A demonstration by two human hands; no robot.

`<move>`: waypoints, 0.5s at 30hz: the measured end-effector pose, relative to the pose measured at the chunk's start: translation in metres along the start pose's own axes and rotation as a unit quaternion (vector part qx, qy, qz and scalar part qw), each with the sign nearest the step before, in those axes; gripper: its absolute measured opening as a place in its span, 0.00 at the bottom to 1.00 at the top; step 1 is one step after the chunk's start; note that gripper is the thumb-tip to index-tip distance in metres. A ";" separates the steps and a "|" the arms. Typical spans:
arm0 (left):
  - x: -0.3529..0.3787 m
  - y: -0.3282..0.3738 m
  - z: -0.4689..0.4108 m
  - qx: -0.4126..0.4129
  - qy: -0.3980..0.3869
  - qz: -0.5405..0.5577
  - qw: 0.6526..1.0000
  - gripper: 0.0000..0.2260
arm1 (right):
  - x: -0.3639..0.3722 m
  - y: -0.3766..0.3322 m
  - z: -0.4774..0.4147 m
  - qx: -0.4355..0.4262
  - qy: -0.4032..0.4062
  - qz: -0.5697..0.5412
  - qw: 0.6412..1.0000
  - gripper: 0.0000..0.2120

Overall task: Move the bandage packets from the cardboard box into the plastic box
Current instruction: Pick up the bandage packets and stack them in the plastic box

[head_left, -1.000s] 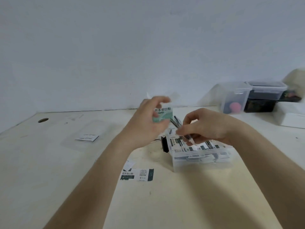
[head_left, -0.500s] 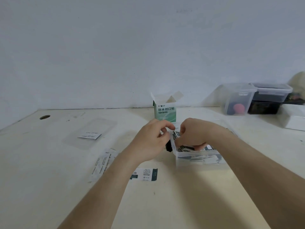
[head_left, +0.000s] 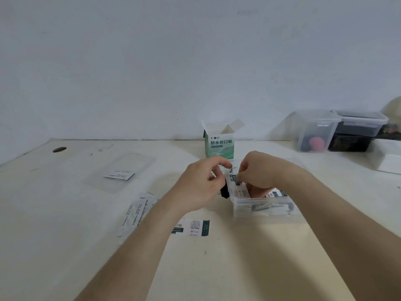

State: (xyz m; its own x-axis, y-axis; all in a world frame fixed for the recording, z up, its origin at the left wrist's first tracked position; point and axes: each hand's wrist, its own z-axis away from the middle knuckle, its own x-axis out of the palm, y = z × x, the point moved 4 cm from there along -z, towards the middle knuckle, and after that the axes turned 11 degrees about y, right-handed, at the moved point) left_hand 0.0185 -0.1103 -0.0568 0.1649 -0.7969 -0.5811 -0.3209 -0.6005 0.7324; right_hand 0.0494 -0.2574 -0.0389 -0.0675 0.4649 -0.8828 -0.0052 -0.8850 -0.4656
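Observation:
The green-and-white cardboard box [head_left: 219,145] stands upright at the back of the table with its top flaps open, and no hand touches it. In front of it sits the clear plastic box [head_left: 265,206] with several bandage packets [head_left: 238,187] inside. My right hand [head_left: 258,171] reaches into the box from above and pinches the upright packets at its left end. My left hand [head_left: 201,185] is at the box's left wall, fingers curled outside and thumb over the rim. The black clasp [head_left: 224,193] shows under its fingers.
Loose packets lie on the table in front of my left arm: a printed one [head_left: 195,228] and pale ones [head_left: 134,213]. A clear bag with a label [head_left: 120,173] lies left. Lidded plastic containers [head_left: 316,131] and a white block [head_left: 388,161] stand at the back right.
My left hand let go of the cardboard box, which now stands on the table behind. Both hands came down to the plastic box, and the right carried packets into it.

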 end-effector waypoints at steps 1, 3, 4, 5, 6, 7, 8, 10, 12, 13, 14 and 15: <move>-0.002 0.000 0.000 -0.006 -0.001 0.005 1.000 0.11 | -0.001 0.000 0.001 -0.001 0.007 0.000 1.000 0.11; -0.011 -0.002 -0.002 -0.013 0.016 0.003 1.000 0.10 | -0.002 0.001 0.002 0.005 0.011 -0.017 1.000 0.11; -0.017 -0.005 -0.004 -0.017 0.028 -0.009 0.999 0.11 | -0.004 0.001 0.003 0.001 0.017 -0.016 1.000 0.11; -0.023 -0.009 -0.008 -0.021 0.038 -0.033 0.999 0.12 | -0.006 0.001 0.003 -0.006 0.028 -0.008 1.000 0.11; -0.027 -0.014 -0.012 -0.026 0.043 -0.064 0.997 0.14 | -0.009 0.000 0.003 -0.018 0.045 0.006 0.999 0.11; -0.029 -0.019 -0.017 -0.031 0.035 -0.103 0.994 0.15 | -0.012 -0.002 0.004 -0.034 0.069 0.026 0.997 0.11; -0.027 -0.026 -0.023 -0.031 0.011 -0.150 0.988 0.16 | -0.015 -0.006 0.006 -0.053 0.100 0.042 0.993 0.10; -0.015 -0.040 -0.036 -0.014 -0.078 -0.217 0.973 0.17 | -0.019 -0.015 0.009 -0.095 0.157 0.041 0.982 0.08; 0.005 -0.047 -0.043 0.017 -0.168 -0.259 0.951 0.18 | -0.016 -0.029 0.015 -0.135 0.178 0.017 0.974 0.09; 0.014 -0.049 -0.046 0.020 -0.198 -0.288 0.937 0.19 | -0.012 -0.037 0.018 -0.157 0.182 0.013 0.970 0.11; 0.022 -0.051 -0.050 0.026 -0.219 -0.311 0.925 0.20 | -0.009 -0.043 0.021 -0.178 0.188 0.015 0.966 0.13; 0.026 -0.052 -0.052 0.024 -0.229 -0.335 0.914 0.20 | -0.005 -0.050 0.023 -0.197 0.196 0.017 0.960 0.15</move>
State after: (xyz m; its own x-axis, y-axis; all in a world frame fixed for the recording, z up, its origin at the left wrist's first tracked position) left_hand 0.0882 -0.1028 -0.0912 -0.0644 -0.1343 -0.9888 -0.3340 -0.9308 0.1482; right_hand 0.0266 -0.2163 -0.0100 0.3211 0.4789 -0.8170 0.3730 -0.8570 -0.3557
